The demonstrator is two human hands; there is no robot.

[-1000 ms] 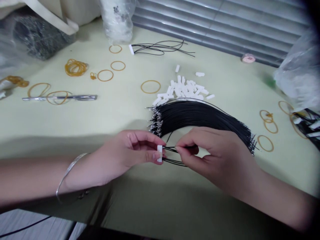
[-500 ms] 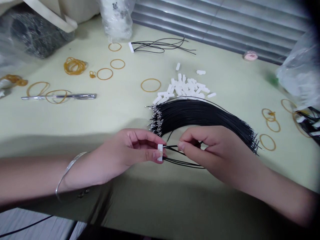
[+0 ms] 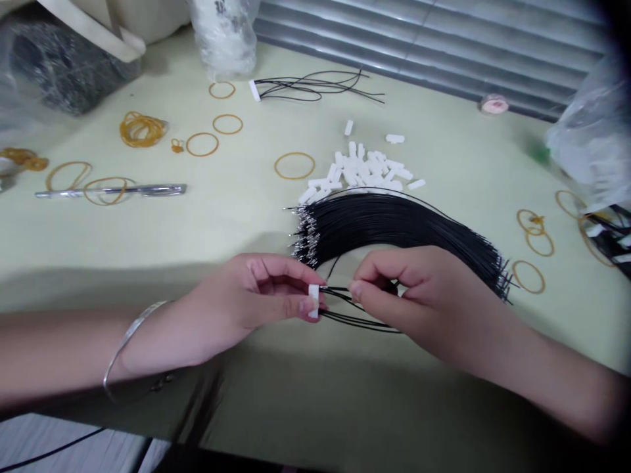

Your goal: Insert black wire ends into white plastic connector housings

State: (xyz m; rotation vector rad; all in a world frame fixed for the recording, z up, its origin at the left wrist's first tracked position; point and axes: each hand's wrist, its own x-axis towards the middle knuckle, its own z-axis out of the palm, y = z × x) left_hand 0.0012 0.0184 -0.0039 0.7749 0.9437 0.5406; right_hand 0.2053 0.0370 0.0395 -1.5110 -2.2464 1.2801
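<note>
Between the thumb and fingers of my left hand (image 3: 269,292) is a small white connector (image 3: 314,301). Several thin black wires (image 3: 359,321) run from its right side toward my other hand. My right hand (image 3: 409,286) pinches a black wire close to the connector, its fingers closed. Just beyond both hands lies a thick curved bundle of black wires (image 3: 389,220) with metal tips at its left end. Behind the bundle sits a pile of loose white connectors (image 3: 367,169).
Rubber bands (image 3: 294,165) are scattered on the table (image 3: 236,223), some around a pen (image 3: 160,190) at the left. A wired connector (image 3: 255,90), a wrapped plastic bag (image 3: 224,39) and a pink round item (image 3: 493,104) lie farther back. Another plastic bag (image 3: 591,141) is at the right.
The view has shifted slightly, so the table items appear a little farther left. Both hands keep nearly the same pose and hold on the connector and wire.
</note>
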